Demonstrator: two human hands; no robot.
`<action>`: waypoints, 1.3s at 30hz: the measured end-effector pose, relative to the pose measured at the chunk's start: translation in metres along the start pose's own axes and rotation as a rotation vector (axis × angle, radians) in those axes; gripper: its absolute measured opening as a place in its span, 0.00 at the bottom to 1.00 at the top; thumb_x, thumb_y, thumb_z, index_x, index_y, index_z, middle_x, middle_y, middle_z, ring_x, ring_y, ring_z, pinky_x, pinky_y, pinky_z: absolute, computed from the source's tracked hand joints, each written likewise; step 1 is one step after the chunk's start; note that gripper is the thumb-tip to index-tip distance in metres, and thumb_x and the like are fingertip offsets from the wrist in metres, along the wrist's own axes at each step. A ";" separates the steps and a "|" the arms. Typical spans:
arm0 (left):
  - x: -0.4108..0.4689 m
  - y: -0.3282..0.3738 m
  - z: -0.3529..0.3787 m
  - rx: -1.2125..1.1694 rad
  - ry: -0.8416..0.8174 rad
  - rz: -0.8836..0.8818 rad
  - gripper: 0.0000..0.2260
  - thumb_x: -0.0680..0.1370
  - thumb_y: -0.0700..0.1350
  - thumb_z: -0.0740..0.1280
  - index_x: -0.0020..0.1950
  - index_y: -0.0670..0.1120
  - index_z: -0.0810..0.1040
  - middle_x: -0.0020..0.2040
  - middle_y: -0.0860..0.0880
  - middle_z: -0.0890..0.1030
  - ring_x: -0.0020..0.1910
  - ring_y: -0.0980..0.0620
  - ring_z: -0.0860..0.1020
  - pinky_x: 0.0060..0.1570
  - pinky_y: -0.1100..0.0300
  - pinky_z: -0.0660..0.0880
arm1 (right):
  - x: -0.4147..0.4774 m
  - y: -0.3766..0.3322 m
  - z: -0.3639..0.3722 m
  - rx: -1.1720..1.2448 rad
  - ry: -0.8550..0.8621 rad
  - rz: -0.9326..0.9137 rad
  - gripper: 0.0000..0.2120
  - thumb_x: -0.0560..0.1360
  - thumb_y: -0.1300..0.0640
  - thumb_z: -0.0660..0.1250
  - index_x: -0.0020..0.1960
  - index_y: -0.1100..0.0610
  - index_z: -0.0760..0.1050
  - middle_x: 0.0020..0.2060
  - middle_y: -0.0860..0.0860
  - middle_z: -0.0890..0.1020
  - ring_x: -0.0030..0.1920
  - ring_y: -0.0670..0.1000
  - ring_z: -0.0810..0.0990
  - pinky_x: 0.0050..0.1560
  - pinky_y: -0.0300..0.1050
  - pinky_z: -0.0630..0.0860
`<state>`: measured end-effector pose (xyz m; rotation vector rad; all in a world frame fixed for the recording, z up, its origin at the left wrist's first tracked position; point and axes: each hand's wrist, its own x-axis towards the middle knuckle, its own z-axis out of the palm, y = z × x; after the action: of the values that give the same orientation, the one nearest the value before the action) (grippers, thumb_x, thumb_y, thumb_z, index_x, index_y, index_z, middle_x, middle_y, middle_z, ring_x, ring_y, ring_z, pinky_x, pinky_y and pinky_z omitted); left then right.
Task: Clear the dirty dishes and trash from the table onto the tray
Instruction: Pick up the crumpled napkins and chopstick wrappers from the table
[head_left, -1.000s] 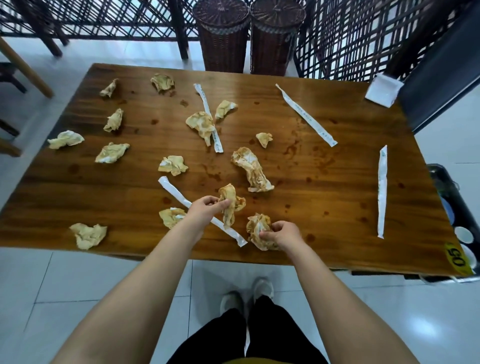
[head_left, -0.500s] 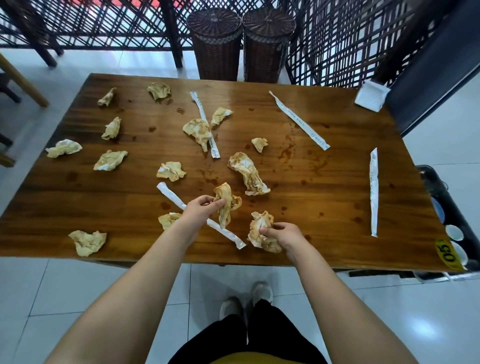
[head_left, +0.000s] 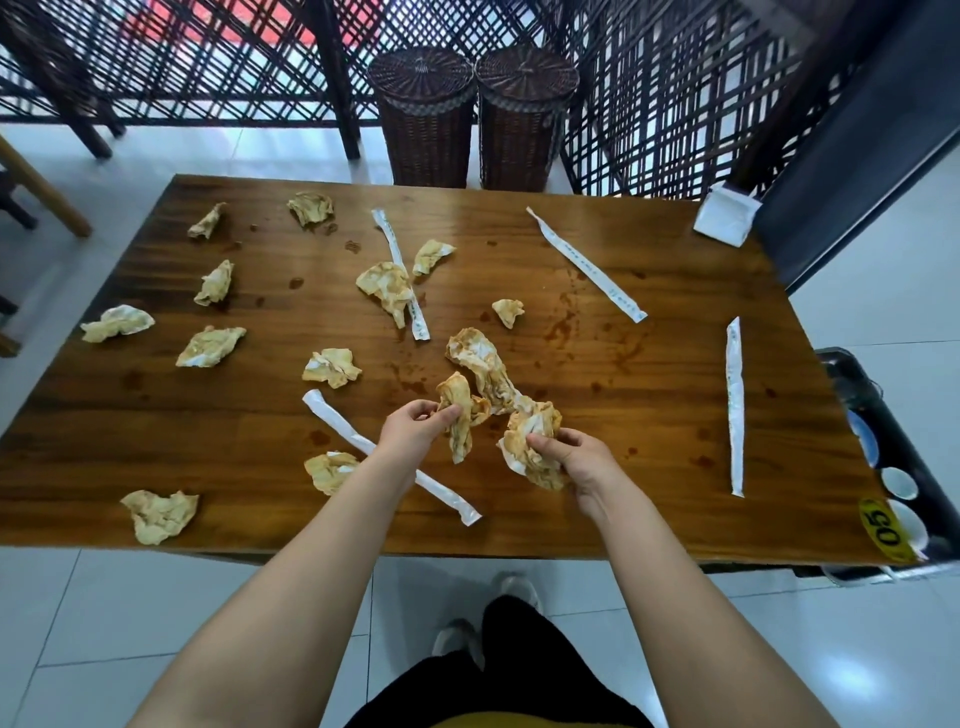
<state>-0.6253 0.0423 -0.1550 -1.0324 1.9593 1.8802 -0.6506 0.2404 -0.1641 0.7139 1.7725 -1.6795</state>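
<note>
Left hand (head_left: 410, 431) pinching stained napkin (head_left: 460, 415), right hand (head_left: 576, 460) gripping crumpled napkin wad (head_left: 535, 441), both above wooden table (head_left: 649, 415) near edge.

Glossy wood table (head_left: 649, 415), crumpled paper napkins (head_left: 210, 347), woven wicker baskets (head_left: 426, 119)

The stained wooden table (head_left: 649, 415) carries scattered crumpled napkins (head_left: 210, 347), long paper wrappers (head_left: 584, 263) and a white packet (head_left: 727, 215).

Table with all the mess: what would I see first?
Crumpled, stained napkins lie scattered all over the wooden table. Near its front middle, the left grip pinches a hanging napkin and the right grip holds a bigger wad. Long white wrappers lie among them, one along the right side.
</note>
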 end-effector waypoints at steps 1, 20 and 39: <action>0.002 0.002 0.004 -0.001 0.007 0.003 0.09 0.75 0.50 0.71 0.51 0.47 0.77 0.51 0.48 0.79 0.54 0.50 0.74 0.53 0.56 0.67 | 0.001 -0.004 -0.002 0.010 0.007 -0.005 0.33 0.66 0.58 0.78 0.68 0.61 0.71 0.59 0.57 0.80 0.57 0.56 0.79 0.61 0.53 0.76; 0.086 0.039 0.088 -0.081 0.257 -0.182 0.17 0.76 0.48 0.71 0.62 0.43 0.76 0.57 0.46 0.77 0.55 0.48 0.73 0.50 0.56 0.69 | 0.086 -0.089 -0.034 -0.087 -0.060 0.045 0.29 0.69 0.57 0.76 0.67 0.58 0.71 0.59 0.54 0.79 0.57 0.54 0.76 0.65 0.55 0.72; 0.091 0.037 0.093 -0.124 0.365 -0.185 0.16 0.74 0.49 0.73 0.58 0.46 0.73 0.62 0.45 0.76 0.58 0.48 0.74 0.54 0.54 0.75 | 0.114 -0.102 -0.037 -0.219 -0.151 0.044 0.32 0.69 0.55 0.76 0.69 0.57 0.69 0.62 0.55 0.78 0.56 0.53 0.77 0.67 0.57 0.71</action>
<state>-0.7416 0.0980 -0.1957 -1.6333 1.8598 1.8315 -0.8042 0.2699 -0.1767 0.5110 1.7851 -1.4422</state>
